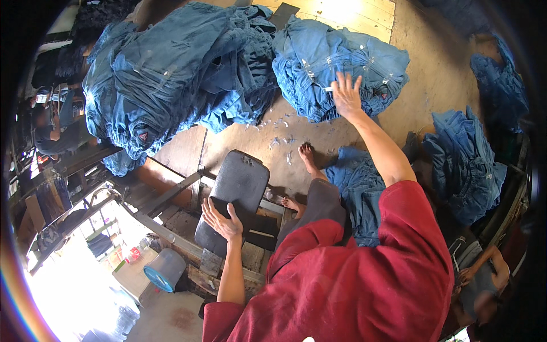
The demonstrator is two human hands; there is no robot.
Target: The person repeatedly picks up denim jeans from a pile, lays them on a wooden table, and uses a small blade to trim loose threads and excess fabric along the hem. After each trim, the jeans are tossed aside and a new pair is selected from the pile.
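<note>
My right hand (346, 98) reaches out with spread fingers over a stack of blue denim garments (307, 71). A small white piece (329, 89) shows beside that hand; whether it is held or lies on the cloth, I cannot tell. Pale threads or tags dot the stack. To the left, my left hand (223, 220) is open, fingers apart, above or against a dark padded seat (242, 179); contact is unclear. Beside my leg lies more blue denim (356, 188).
A larger denim heap (165, 68) fills the far left. More denim piles (464, 165) stand at right. Pale scraps (279, 140) litter the wooden floor near my bare foot (306, 155). A grey bucket (166, 268) sits lower left. Other people (484, 279) are at the lower right and far left.
</note>
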